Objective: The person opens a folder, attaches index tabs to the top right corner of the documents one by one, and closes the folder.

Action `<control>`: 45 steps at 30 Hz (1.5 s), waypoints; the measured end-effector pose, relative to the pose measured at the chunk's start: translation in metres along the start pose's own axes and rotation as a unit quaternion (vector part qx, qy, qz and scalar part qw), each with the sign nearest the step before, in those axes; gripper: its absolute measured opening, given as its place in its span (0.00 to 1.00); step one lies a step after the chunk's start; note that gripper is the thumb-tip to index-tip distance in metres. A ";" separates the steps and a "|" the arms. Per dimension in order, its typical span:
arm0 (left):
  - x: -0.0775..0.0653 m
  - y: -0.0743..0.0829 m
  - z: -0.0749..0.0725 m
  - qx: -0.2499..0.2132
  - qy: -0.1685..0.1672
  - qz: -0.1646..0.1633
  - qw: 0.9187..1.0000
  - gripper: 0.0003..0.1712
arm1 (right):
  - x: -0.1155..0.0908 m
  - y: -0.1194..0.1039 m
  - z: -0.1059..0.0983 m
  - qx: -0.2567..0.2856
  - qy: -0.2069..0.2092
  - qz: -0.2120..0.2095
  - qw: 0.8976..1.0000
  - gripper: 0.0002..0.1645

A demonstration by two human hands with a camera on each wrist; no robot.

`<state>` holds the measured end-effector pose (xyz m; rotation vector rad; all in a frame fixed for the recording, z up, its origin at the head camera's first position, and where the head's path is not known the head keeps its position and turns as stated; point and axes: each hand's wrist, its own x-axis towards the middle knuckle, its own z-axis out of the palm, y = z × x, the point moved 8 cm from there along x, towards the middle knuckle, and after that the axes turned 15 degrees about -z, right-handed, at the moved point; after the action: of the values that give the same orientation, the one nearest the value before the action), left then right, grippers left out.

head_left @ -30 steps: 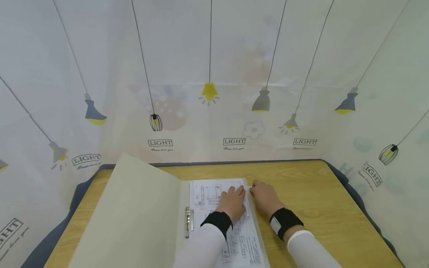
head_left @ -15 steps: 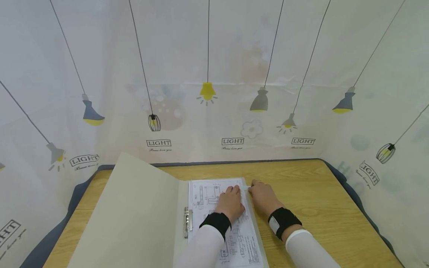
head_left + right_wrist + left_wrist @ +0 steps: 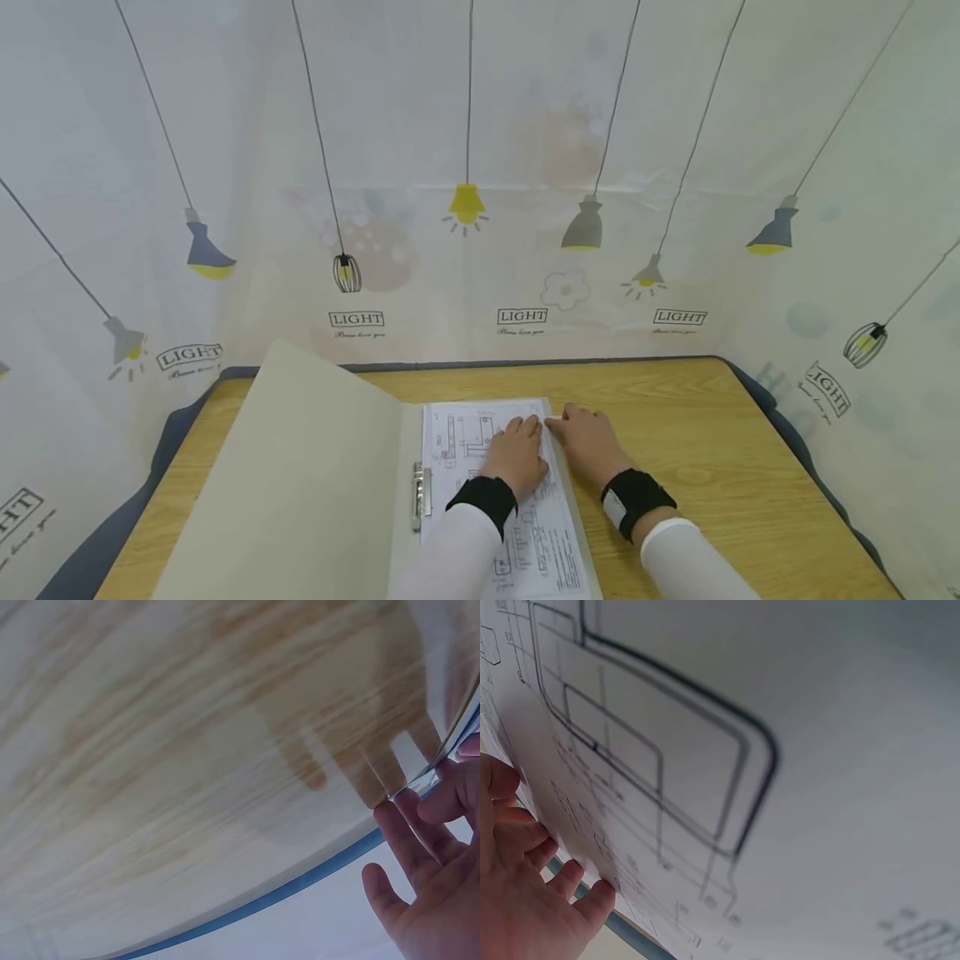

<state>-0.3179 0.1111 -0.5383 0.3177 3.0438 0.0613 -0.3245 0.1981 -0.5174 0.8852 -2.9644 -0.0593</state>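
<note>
- Since a second ago, the right hand [image 3: 596, 446] has edged left: its thumb tip, then just outside the right border of the page [image 3: 536, 510], is now at that border. A pale strip seen there earlier is hard to make out now. The left hand [image 3: 516, 458] keeps about the same place.
- At far left, the cover [image 3: 292, 483] of the folder [image 3: 409, 433] is swung open, its far corner overlapping the back edge of the desk [image 3: 720, 483].
- Next, a metal clip [image 3: 422, 497] sits by the spine, along the left edge of the page.
- The page, printed with line drawings, lies in the right half of the folder.
- The left hand rests on the page, fingers relaxed and slightly bent, tips touching the paper; it grips nothing.
- Just beside it, the right hand is at the page's right border, one finger apart from the rest in its wrist view; whether thumb and fingers pinch anything, I cannot tell.
- Both wrists wear black bands [image 3: 639, 502] below white sleeves [image 3: 697, 560].
</note>
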 end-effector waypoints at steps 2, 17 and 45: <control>0.000 0.000 -0.001 -0.005 0.006 0.000 1.000 0.34 | 0.000 0.000 0.000 -0.003 0.005 0.001 1.000 0.18; -0.003 -0.005 -0.006 -0.014 0.013 0.000 1.000 0.32 | -0.011 0.015 0.001 -0.028 -0.042 0.032 0.998 0.13; -0.060 -0.149 -0.060 -0.155 -0.080 -0.106 0.979 0.39 | -0.011 0.018 -0.006 0.008 -0.032 0.035 0.999 0.15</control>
<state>-0.2946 -0.0487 -0.4810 -0.0250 2.8286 0.4672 -0.3250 0.2192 -0.5108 0.7939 -3.0563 -0.0638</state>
